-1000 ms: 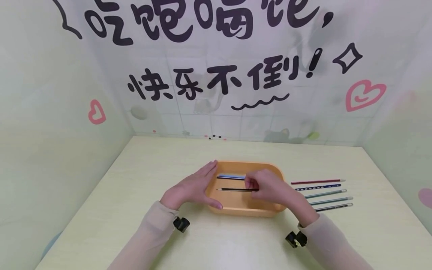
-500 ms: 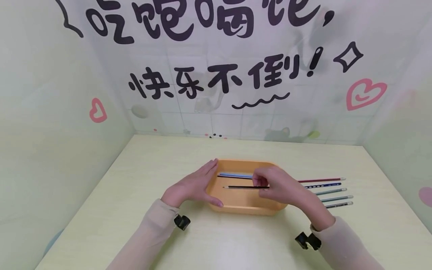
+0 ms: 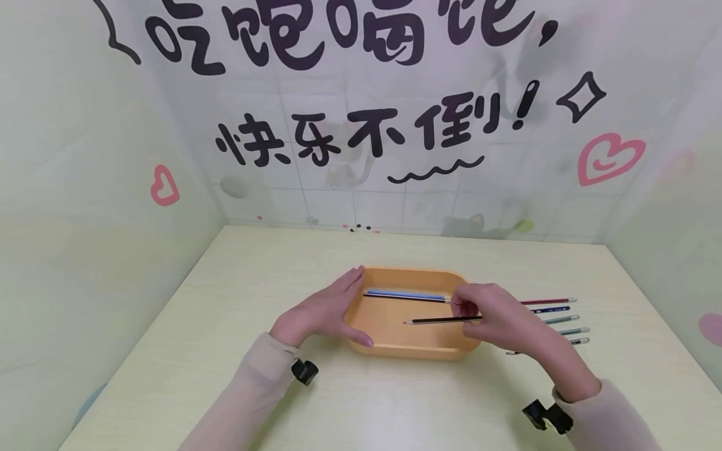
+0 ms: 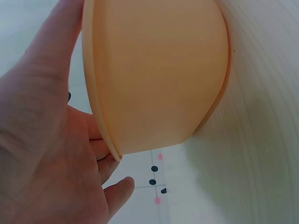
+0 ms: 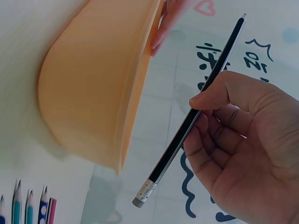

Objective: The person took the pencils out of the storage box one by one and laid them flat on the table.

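Observation:
My right hand (image 3: 499, 313) pinches a black pencil (image 3: 437, 321) with pale stripes between thumb and fingers, over the right part of an orange plastic box (image 3: 414, 353). In the right wrist view the pencil slants above the rim, its grey eraser end low and its point up. My left hand (image 3: 324, 313) rests against the box's left end, fingers straight along the far corner and thumb on the near rim. Inside the box, a light blue pencil (image 3: 403, 293) and a dark pencil (image 3: 403, 297) lie side by side along the back wall.
Right of the box, several pencils lie in a row on the pale table (image 3: 271, 263), among them a red pencil (image 3: 555, 300), partly hidden behind my right hand and forearm. A printed cloth wall (image 3: 395, 207) closes off the back.
My right hand has moved right with the black pencil, from the box's middle to its right end, uncovering more of the pencils inside. My left hand has stayed at the left end.

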A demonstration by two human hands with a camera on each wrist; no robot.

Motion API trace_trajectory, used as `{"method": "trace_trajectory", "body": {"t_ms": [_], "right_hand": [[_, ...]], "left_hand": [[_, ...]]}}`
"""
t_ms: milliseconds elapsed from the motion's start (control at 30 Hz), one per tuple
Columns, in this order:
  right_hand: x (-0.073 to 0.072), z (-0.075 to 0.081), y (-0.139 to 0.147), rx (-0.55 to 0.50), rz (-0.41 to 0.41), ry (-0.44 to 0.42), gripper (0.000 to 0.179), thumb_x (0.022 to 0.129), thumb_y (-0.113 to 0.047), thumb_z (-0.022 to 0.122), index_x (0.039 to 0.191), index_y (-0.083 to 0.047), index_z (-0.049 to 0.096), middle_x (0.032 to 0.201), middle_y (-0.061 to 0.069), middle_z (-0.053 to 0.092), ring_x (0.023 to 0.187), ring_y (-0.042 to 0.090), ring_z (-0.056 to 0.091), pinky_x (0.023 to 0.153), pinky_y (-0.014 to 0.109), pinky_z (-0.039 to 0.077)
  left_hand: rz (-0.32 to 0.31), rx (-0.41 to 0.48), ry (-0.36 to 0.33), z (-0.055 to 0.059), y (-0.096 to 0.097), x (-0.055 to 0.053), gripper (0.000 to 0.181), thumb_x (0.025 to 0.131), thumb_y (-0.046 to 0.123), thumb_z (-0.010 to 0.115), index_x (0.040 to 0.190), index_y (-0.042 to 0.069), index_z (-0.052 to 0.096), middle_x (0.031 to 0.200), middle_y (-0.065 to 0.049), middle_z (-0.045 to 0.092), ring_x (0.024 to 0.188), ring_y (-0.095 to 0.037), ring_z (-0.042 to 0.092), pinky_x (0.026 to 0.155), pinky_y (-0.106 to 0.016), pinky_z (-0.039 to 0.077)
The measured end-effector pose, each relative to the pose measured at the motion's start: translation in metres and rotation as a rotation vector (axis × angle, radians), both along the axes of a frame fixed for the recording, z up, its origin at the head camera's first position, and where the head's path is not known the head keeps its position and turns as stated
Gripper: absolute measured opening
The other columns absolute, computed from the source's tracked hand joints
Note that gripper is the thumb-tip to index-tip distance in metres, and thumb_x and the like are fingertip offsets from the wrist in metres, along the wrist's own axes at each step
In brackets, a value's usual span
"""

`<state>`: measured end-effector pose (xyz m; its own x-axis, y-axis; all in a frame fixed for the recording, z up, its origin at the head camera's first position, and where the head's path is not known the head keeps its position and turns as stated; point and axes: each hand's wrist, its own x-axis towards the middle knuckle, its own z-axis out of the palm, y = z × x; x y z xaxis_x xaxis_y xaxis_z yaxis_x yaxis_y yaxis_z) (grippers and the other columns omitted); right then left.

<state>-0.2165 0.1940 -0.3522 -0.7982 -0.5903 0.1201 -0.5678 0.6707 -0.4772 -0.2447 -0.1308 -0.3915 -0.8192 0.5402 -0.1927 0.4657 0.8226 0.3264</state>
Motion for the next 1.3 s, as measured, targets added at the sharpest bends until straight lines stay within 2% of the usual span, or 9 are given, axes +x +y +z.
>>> {"method": "trace_trajectory", "body": {"t_ms": [500,800,900,1067,1300], "right_hand": [[0.011,-0.014,0.058,0.063,-0.071,0.037,0.033,0.072,0.007,0.071,0.08,-0.021,0.054,0.077,-0.01,0.052,0.072,0.001,0.046,0.061,0.019,0.042],[0.013,-0.039,0.097,0.071,-0.092,0.034,0.04,0.068,0.012,0.069,0.079,-0.022,0.051,0.075,-0.014,0.047,0.072,-0.001,0.043,0.06,0.02,0.039],[0.012,-0.046,0.11,0.083,-0.09,0.064,0.043,0.065,0.012,0.068,0.079,-0.023,0.05,0.074,-0.016,0.043,0.071,-0.003,0.039,0.06,0.018,0.034],[0.01,-0.057,0.128,0.125,-0.099,0.106,0.042,0.065,0.011,0.07,0.078,-0.023,0.048,0.074,-0.017,0.041,0.071,-0.004,0.037,0.061,0.017,0.032],[0.009,-0.062,0.144,0.198,-0.148,0.024,0.038,0.067,0.009,0.07,0.076,-0.021,0.049,0.071,-0.014,0.043,0.068,-0.003,0.036,0.06,0.018,0.032]], "left_hand": [[0.007,-0.002,-0.001,-0.001,0.0,0.0,0.131,0.071,0.072,0.074,0.16,0.005,0.006,0.17,-0.008,-0.004,0.158,-0.025,-0.001,0.129,-0.041,0.015],[0.008,-0.014,-0.002,-0.001,-0.001,-0.001,0.13,0.072,0.073,0.073,0.16,0.006,0.006,0.17,-0.007,-0.005,0.158,-0.024,-0.001,0.129,-0.041,0.015],[0.009,0.0,-0.008,0.0,-0.001,-0.001,0.131,0.071,0.072,0.074,0.16,0.005,0.006,0.17,-0.007,-0.004,0.158,-0.025,-0.001,0.129,-0.042,0.015],[0.016,0.005,-0.014,0.0,-0.001,0.0,0.131,0.071,0.071,0.076,0.16,0.004,0.006,0.17,-0.007,-0.004,0.158,-0.025,-0.001,0.129,-0.041,0.015],[0.001,0.019,-0.008,-0.001,0.001,-0.003,0.131,0.071,0.07,0.076,0.16,0.003,0.007,0.17,-0.008,-0.003,0.158,-0.026,0.001,0.128,-0.042,0.017]]}}
